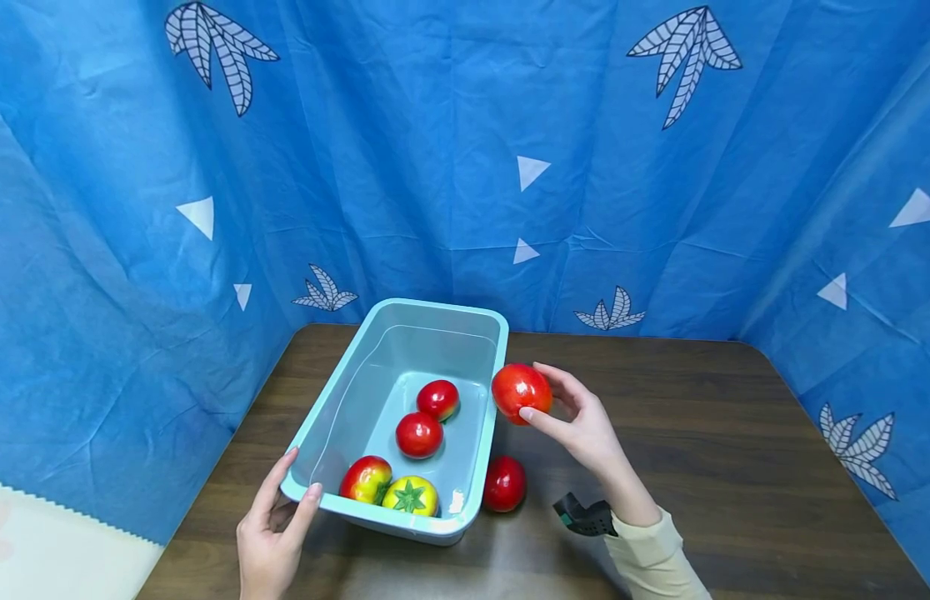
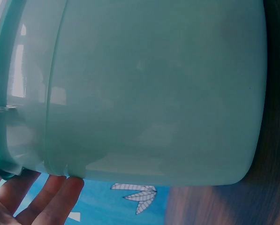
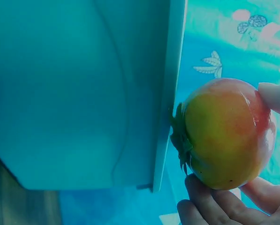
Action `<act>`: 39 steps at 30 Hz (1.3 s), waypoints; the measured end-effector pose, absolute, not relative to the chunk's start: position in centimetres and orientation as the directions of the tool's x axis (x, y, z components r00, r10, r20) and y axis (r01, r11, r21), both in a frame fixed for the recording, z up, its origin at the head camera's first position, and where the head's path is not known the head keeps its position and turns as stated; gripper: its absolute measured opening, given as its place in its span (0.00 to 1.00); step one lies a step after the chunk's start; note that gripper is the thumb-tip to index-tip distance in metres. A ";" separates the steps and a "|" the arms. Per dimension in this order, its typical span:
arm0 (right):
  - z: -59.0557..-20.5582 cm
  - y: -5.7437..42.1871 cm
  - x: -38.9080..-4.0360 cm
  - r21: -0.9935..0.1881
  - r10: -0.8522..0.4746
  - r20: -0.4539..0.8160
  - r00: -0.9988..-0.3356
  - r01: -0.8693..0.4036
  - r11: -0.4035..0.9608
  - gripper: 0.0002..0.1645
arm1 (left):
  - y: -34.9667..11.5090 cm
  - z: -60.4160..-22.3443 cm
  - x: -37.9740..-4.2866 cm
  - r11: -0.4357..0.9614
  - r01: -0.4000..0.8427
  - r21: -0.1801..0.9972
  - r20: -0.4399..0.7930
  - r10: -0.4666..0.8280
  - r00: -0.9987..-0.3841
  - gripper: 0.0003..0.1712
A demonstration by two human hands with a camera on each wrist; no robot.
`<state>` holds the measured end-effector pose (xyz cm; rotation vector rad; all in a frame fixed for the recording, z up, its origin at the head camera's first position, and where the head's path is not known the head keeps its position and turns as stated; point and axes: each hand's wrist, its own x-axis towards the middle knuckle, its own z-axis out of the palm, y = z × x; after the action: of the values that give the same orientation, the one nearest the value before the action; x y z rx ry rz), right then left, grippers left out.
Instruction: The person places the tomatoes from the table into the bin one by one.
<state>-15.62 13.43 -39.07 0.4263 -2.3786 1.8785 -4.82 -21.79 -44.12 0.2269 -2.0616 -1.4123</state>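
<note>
My right hand (image 1: pixel 581 421) holds a red tomato (image 1: pixel 521 393) between thumb and fingers, just beyond the right rim of a light blue plastic bin (image 1: pixel 497 392). The right wrist view shows this tomato's (image 3: pixel 226 136) yellowish side and green leafy top, close beside the bin wall (image 3: pixel 79 93). At the bin's near left corner, my left hand (image 1: pixel 270 533) grips the rim, its thumb on the near edge and fingers along the left side. Inside lie two red tomatoes (image 1: pixel 419 435), a red-yellow one (image 1: pixel 366 479) and a yellow one with a green star top (image 1: pixel 410 496).
Another red tomato (image 1: pixel 504 483) sits on the dark wooden table (image 1: pixel 735 467), against the bin's right side. A blue patterned curtain (image 1: pixel 450 150) hangs behind and on both sides. A black band (image 1: pixel 585 515) is on the right wrist.
</note>
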 end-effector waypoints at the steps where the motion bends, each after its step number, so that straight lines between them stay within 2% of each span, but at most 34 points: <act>1: -38.9 13.3 -15.6 -0.941 -0.172 0.237 -0.956 -0.270 0.205 0.38 | -21.8 -44.1 -4.8 0.414 0.197 0.889 0.393 -0.468 -0.791 0.33; 22: -37.8 9.1 -13.9 -0.937 -0.288 0.252 -0.924 -0.307 0.166 0.37 | -21.6 -44.2 -4.7 0.432 0.152 0.889 0.370 -0.481 -0.795 0.33; 39: -38.6 8.2 -13.5 -0.910 -0.347 0.311 -0.885 -0.382 0.160 0.37 | -21.7 -44.2 -4.8 0.436 0.160 0.885 0.378 -0.476 -0.794 0.33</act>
<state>-13.50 8.18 -38.57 0.7459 -2.3705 1.8740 -4.77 -21.67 -44.20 0.2653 -2.0935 -1.3803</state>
